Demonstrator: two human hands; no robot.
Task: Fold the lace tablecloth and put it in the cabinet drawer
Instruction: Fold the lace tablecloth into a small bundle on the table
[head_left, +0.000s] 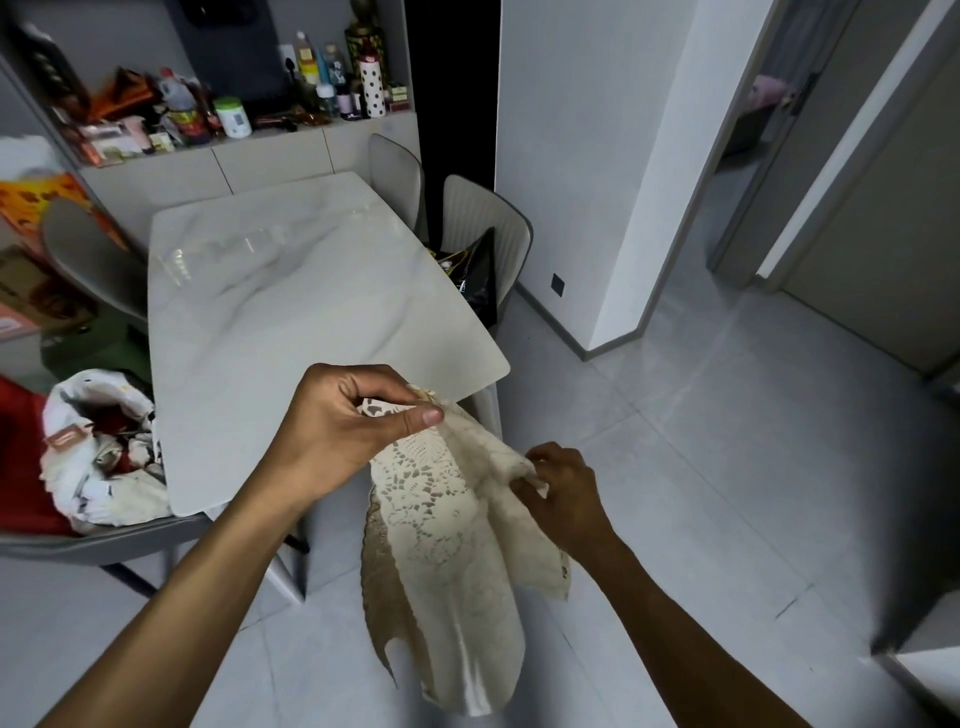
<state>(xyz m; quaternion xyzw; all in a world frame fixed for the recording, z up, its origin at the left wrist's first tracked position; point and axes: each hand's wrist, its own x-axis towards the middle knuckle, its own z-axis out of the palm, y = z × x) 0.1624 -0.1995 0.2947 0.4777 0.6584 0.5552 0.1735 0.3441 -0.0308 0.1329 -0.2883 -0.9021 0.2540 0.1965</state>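
Note:
A cream lace tablecloth (447, 545) hangs in the air just off the near right corner of the white marble table (291, 301). My left hand (348, 421) pinches its top edge between thumb and fingers, over the table's near edge. Lower and to the right, my right hand (566, 488) grips another part of the edge. The cloth droops in loose folds between and below both hands, toward the floor. The cabinet (260, 161) with flat fronts stands against the back wall beyond the table; I cannot make out an open drawer.
Grey chairs stand around the table: one at the left (93, 260), two at the far right (483, 223), one holding a dark bag (475, 275). A chair at the near left carries a pile of clothes (104, 447). Bottles and boxes crowd the cabinet top (234, 104). Tiled floor (727, 467) lies to the right.

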